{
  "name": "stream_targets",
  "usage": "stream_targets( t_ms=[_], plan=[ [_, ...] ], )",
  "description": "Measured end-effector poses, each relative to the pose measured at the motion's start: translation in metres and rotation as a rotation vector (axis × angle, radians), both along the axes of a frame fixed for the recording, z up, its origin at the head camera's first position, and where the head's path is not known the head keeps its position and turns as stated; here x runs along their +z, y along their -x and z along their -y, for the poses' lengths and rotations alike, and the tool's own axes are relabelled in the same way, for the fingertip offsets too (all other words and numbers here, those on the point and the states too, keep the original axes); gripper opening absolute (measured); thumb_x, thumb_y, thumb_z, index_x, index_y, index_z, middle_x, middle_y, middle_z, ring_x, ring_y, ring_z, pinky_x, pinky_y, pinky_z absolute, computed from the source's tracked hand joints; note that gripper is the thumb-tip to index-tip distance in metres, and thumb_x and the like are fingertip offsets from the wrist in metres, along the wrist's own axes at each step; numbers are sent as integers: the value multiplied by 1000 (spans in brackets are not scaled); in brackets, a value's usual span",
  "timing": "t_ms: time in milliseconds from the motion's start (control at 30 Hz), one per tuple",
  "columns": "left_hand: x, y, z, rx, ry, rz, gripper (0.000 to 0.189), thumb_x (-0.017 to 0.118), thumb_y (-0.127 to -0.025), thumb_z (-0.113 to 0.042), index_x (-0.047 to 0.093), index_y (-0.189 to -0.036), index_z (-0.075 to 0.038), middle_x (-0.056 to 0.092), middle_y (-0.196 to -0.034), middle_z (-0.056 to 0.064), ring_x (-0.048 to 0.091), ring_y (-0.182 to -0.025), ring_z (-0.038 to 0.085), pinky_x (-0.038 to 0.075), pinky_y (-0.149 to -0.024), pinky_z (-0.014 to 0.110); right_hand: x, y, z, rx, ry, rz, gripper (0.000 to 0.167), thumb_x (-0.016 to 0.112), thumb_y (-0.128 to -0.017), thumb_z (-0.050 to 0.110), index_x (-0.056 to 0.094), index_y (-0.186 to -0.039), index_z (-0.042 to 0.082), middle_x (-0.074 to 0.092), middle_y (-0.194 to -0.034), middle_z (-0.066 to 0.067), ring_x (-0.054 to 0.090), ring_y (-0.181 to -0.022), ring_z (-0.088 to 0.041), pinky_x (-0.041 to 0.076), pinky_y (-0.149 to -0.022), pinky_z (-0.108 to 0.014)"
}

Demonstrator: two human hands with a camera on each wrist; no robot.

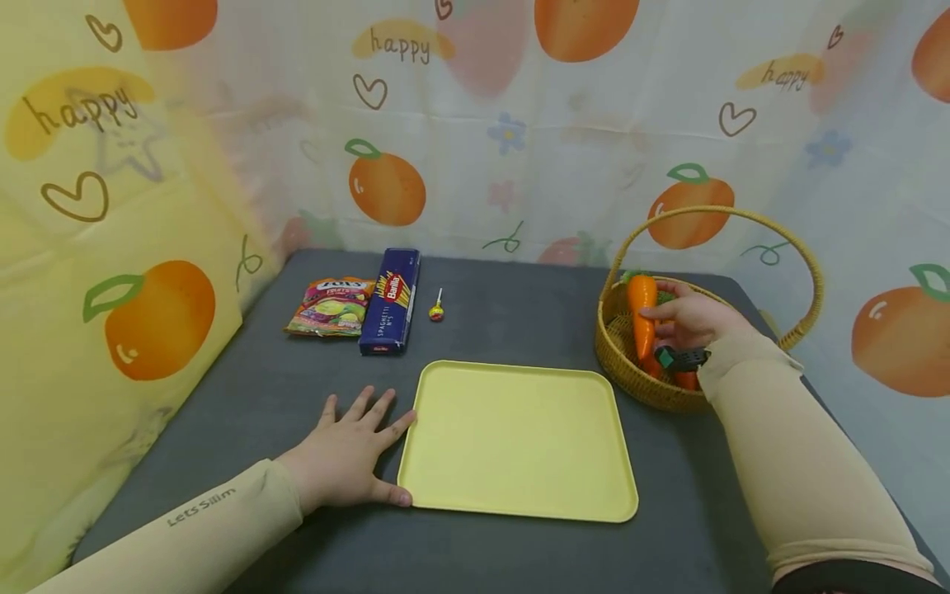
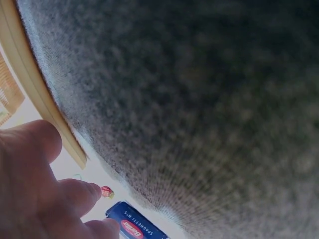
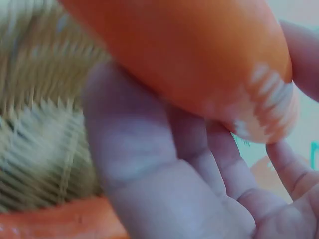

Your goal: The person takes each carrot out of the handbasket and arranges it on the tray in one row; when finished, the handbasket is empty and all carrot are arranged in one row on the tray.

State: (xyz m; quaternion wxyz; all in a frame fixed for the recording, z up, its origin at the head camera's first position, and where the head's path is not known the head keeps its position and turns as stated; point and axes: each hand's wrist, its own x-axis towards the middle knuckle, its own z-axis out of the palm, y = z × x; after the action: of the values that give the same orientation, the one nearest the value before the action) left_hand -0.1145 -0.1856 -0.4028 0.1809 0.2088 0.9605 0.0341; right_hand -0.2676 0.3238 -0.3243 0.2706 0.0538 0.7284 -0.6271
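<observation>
My right hand (image 1: 693,318) pinches an orange carrot (image 1: 641,309) with a green top between thumb and fingers, over the wicker basket (image 1: 631,375). In the right wrist view the carrot (image 3: 199,55) fills the upper part, with fingers curled under it. Another orange item (image 3: 65,219) lies lower in the basket, partly out of frame. My left hand (image 1: 345,458) lies with fingers spread on the dark table, its thumb and index fingertips at the left edge of the yellow tray (image 1: 519,445). Nothing lies on the tray.
Behind the left hand lie a fruit candy bag (image 1: 331,307), a blue Barilla spaghetti box (image 1: 390,301) and a lollipop (image 1: 436,313). A tall arched handle (image 1: 805,247) rises from the basket. Printed curtains (image 1: 475,165) hang behind the table (image 1: 512,305) and on both sides.
</observation>
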Motion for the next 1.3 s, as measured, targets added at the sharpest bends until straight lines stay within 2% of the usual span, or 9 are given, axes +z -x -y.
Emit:
stream_targets(
  t_ms=[133, 267, 333, 433, 600, 833, 1067, 1200, 1300],
  plan=[
    [-1, 0, 2, -3, -2, -8, 125, 67, -76, -97, 35, -175, -28, 22, -183, 20, 14, -168, 55, 8, -119, 92, 7, -12, 9, -39, 111, 2, 73, 51, -117, 10, 3, -167, 31, 49, -130, -6, 72, -94, -15, 65, -83, -36],
    [-3, 0, 2, -5, 9, -11, 125, 65, -76, -98, 35, -175, -28, 21, -184, 20, 12, -169, 54, 7, -120, 92, 10, -29, 27, -66, 232, -12, 56, 54, -115, 6, 22, -150, 35, 57, -122, -5, 74, -89, -18, 66, -78, -38],
    [-3, 0, 2, -5, 13, -14, 125, 65, -76, -99, 34, -176, -29, 21, -184, 19, 12, -169, 53, 7, -120, 91, 9, -39, 39, -57, 280, -27, 53, 54, -114, 5, 25, -145, 36, 59, -120, -6, 74, -86, -19, 66, -76, -38],
    [-3, -1, 2, -1, 8, -13, 125, 65, -76, -99, 34, -176, -29, 21, -184, 20, 12, -169, 54, 7, -120, 92, 6, -54, 60, -13, 314, -55, 57, 55, -114, 5, 23, -150, 34, 58, -123, -7, 73, -87, -18, 67, -77, -38],
    [0, 0, 2, 4, 17, -11, 125, 66, -76, -98, 34, -176, -29, 21, -184, 19, 11, -170, 53, 7, -121, 91, -4, -74, 104, 60, 289, -85, 71, 57, -114, 5, 12, -164, 29, 51, -129, -10, 70, -92, -17, 67, -83, -40],
    [-3, 3, 2, 10, 29, -10, 124, 68, -77, -97, 32, -176, -31, 19, -184, 18, 9, -170, 51, 5, -123, 89, -29, -91, 180, 40, 283, -22, 74, 60, -112, 2, 15, -167, 24, 51, -134, -16, 68, -97, -22, 67, -81, -42],
    [-3, 4, 1, 28, 56, 11, 123, 68, -77, -96, 34, -175, -31, 21, -184, 19, 12, -170, 53, 6, -122, 90, -55, -102, 246, -2, 191, 61, 81, 73, -106, 5, 23, -166, 23, 56, -138, -25, 74, -102, -31, 69, -80, -47],
    [-3, 5, 1, 37, 61, 24, 122, 68, -77, -96, 34, -175, -32, 21, -184, 20, 12, -169, 53, 7, -122, 91, -60, -103, 267, -8, 147, 89, 83, 77, -103, 6, 26, -167, 24, 58, -140, -25, 76, -104, -34, 70, -79, -47],
    [-2, 5, 1, 36, 50, 26, 122, 69, -77, -95, 35, -175, -32, 21, -184, 20, 12, -169, 54, 7, -121, 91, -62, -104, 278, -8, 81, 94, 85, 81, -101, 8, 29, -166, 25, 60, -137, -24, 75, -99, -32, 69, -73, -42]
  ],
)
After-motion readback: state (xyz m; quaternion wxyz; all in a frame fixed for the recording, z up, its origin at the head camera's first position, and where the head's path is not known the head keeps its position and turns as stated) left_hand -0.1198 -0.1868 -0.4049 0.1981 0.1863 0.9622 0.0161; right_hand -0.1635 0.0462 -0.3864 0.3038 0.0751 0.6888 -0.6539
